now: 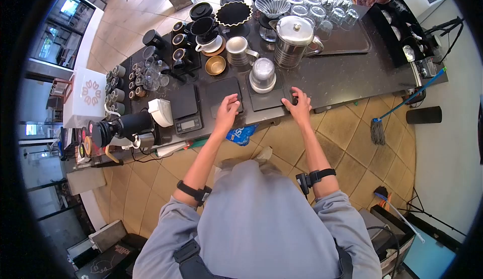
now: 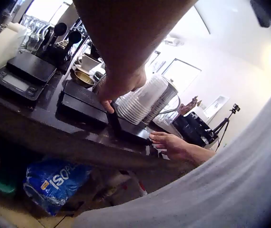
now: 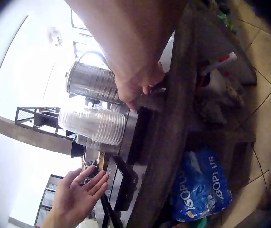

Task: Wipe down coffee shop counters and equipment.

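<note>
A stack of clear plastic cups [image 1: 263, 73] stands upside down on a flat black platform [image 1: 274, 101] near the counter's front edge. To its left lies a second flat black slab [image 1: 217, 92]. My left hand [image 1: 228, 110] is at the gap between the two, fingers loosely extended; the right wrist view shows that left hand [image 3: 78, 194] with its palm spread. At the platform's right side is my right hand [image 1: 299, 107], its fingertips right at the edge. The left wrist view has these right fingers [image 2: 161, 138] stretched along that corner.
A digital scale [image 1: 187, 110] and a white container [image 1: 160, 112] sit on the left. Behind the cups stand a large steel pot [image 1: 293, 40], a metal pitcher [image 1: 239, 52] and a brass bowl [image 1: 215, 65]. Several glasses [image 1: 317, 12] fill a tray at the back. A blue bag [image 1: 241, 135] is below the counter.
</note>
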The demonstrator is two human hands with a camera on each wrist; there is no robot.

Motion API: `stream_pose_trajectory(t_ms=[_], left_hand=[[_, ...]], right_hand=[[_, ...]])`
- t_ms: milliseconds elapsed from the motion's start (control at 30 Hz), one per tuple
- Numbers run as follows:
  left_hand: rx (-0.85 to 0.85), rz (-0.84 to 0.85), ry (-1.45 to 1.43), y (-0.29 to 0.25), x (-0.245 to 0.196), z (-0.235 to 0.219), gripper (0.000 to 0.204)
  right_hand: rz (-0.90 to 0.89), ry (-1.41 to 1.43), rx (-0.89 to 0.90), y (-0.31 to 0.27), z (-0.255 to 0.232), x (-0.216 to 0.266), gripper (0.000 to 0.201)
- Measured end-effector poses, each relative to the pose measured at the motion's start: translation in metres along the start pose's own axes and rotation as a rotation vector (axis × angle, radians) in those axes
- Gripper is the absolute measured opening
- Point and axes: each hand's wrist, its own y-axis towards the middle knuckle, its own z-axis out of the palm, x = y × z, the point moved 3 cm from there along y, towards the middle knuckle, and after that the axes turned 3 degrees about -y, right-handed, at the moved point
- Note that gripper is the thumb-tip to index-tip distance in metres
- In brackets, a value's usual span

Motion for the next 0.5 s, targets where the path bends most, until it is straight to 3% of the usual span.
stream_pose_trajectory(t_ms=[233,300,500], left_hand=[[-0.030,-0.069,-0.045,-0.026,0.002,-0.022,0.037],[-0.043,-0.083,-0.057,-0.032,0.002,-0.027,0.036],[0.054,-0.145,-0.103,-0.051,0.011,-0.040,0.030]], right_hand=[[0.021,-0.059,0.035,0.004,-0.001,0.001,0.061],[0.075,0.136,0.030,0.007,-0.002,-0.004,0.054],[0.063,0.276,0.067,0.003,0.004,-0.017,0.039]])
